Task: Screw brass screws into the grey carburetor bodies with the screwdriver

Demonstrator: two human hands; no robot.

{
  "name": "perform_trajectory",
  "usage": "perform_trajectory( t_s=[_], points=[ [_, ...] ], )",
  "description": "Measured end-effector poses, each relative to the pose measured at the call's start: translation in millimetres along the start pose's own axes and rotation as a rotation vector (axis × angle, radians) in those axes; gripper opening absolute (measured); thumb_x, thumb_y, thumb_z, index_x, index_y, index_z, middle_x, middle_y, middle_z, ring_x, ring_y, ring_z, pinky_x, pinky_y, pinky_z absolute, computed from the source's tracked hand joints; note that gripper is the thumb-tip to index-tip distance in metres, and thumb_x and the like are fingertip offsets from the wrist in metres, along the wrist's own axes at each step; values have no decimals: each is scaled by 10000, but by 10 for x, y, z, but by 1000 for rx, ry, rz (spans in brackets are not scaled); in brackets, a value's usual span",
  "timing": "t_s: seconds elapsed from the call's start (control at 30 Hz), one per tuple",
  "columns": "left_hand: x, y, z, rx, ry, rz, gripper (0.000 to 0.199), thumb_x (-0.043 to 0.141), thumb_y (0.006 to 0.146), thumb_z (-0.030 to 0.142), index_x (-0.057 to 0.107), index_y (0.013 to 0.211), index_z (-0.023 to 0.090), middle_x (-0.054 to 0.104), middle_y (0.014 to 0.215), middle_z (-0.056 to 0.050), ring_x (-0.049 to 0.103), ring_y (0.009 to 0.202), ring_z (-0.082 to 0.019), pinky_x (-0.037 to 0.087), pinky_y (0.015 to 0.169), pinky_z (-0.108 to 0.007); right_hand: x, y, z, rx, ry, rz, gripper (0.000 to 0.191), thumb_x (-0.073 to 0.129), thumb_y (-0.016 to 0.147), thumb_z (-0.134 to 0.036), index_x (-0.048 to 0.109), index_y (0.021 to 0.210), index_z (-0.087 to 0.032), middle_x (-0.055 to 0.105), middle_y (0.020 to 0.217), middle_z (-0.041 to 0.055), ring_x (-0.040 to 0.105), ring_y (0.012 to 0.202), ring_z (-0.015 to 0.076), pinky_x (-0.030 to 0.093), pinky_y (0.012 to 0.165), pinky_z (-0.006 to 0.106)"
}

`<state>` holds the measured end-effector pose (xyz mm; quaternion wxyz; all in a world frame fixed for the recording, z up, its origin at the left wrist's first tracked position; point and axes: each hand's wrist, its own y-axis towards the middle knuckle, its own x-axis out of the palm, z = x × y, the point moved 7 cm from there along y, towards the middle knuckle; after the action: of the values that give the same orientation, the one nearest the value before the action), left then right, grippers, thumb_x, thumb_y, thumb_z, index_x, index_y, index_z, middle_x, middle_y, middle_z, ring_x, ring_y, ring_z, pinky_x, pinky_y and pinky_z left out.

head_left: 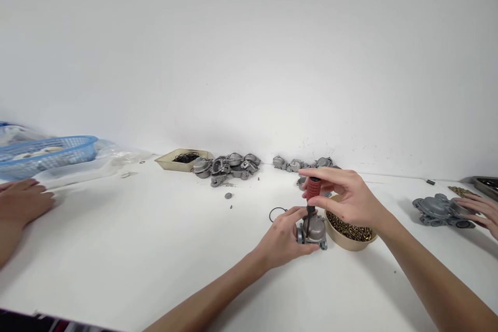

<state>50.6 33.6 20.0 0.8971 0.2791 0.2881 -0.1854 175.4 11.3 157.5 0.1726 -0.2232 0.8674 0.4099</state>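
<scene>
The left hand (283,238) is wrapped around a small grey casting (313,230) on the white table (155,249), fingers clamped on its left side and pinning it to the surface. The right hand (348,198) comes in from above, fingertips pinched around the red handle of a screwdriver (312,198). The tool stands nearly upright, its dark shaft running down onto the top of the casting. So both hands are closed: left on the part, right on the tool.

Just right of the casting, touching or nearly so, sits a tan bowl (342,238) heaped with brass-coloured screws (350,229). A black ring (277,214) lies flat on the table just left of the left hand's thumb. Further back, a pile of castings (227,165) lies along the wall, with a second, smaller pile (295,164) to its right. A shallow tan tray (171,162) holding black rings sits left of the piles. A couple of small loose bits lie on the table in front of them.

Other people are at work here too. At the far left edge a co-worker's hand (21,202) rests flat on the table, near a blue basket (46,153) and some clear plastic. At the far right another co-worker's hand (482,210) touches a larger grey casting (439,210), with a dark tray behind it.
</scene>
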Motion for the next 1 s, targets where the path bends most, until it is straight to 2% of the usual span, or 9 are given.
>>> perform_trajectory(
  t_s=[0.1, 0.23, 0.3, 0.4, 0.5, 0.63, 0.7, 0.87, 1.0],
  points=[
    [18, -1, -31, -36, -11, -18, 609, 910, 692, 275, 645, 1236, 208, 697, 1163, -62, 583, 658, -135, 555, 675, -309, -43, 8, -22, -57, -168, 74, 372, 775, 930, -232, 716, 1289, -311, 677, 922, 10, 654, 817, 156, 608, 780, 351],
    [29, 3, -58, -46, -35, -26, 568, 888, 710, 299, 649, 1217, 209, 687, 1140, -51, 518, 600, -100, 528, 624, -283, 17, 5, 32, 22, 28, -29, 440, 602, 1013, -180, 612, 1437, -300, 698, 1154, 64, 694, 1047, 189, 626, 892, 382],
    [28, 6, -56, -38, -37, -25, 563, 880, 717, 313, 648, 1222, 219, 686, 1149, -51, 525, 605, -101, 528, 617, -279, 19, 3, 77, 90, 124, -37, 426, 621, 999, -178, 639, 1409, -290, 714, 1157, 62, 715, 1019, 187, 645, 857, 357],
    [26, 8, -46, -29, -23, -23, 585, 885, 711, 322, 651, 1238, 225, 695, 1152, -57, 542, 616, -109, 530, 607, -273, -46, 18, 71, 59, -23, 58, 357, 789, 914, -255, 734, 1266, -282, 727, 977, 34, 691, 831, 168, 633, 745, 328],
    [20, 8, -43, -20, -18, -10, 589, 892, 703, 322, 658, 1236, 225, 699, 1130, -57, 553, 642, -123, 526, 603, -269, -52, 24, -4, -39, -166, 98, 350, 805, 914, -285, 733, 1257, -295, 707, 925, 23, 653, 815, 164, 609, 773, 349],
    [24, 6, -55, -8, -36, -12, 536, 871, 724, 344, 660, 1198, 211, 698, 1123, -62, 561, 674, -136, 534, 612, -276, 36, 2, 26, 48, 113, -44, 326, 607, 1012, -193, 690, 1317, -271, 711, 1176, 75, 710, 1022, 194, 640, 894, 393],
    [25, 5, -62, -16, -29, -18, 553, 875, 724, 362, 657, 1211, 219, 696, 1161, -67, 567, 672, -135, 553, 641, -294, 44, -11, 72, 131, 224, -64, 304, 639, 984, -187, 714, 1272, -253, 740, 1129, 67, 733, 1030, 205, 661, 881, 379],
    [34, 1, -57, -32, -28, -33, 637, 896, 721, 375, 653, 1297, 250, 682, 1179, -64, 588, 678, -140, 570, 695, -319, -50, 7, 82, 122, -33, 121, 286, 767, 883, -198, 783, 1162, -260, 774, 935, 12, 733, 813, 160, 663, 701, 283],
    [49, -1, -80, -50, -8, -35, 688, 917, 701, 342, 649, 1329, 250, 677, 1157, -65, 603, 727, -166, 567, 701, -323, 7, 17, -42, -20, -155, 89, 294, 681, 940, -171, 757, 1211, -254, 766, 945, 22, 712, 808, 159, 638, 750, 323]
  ],
)
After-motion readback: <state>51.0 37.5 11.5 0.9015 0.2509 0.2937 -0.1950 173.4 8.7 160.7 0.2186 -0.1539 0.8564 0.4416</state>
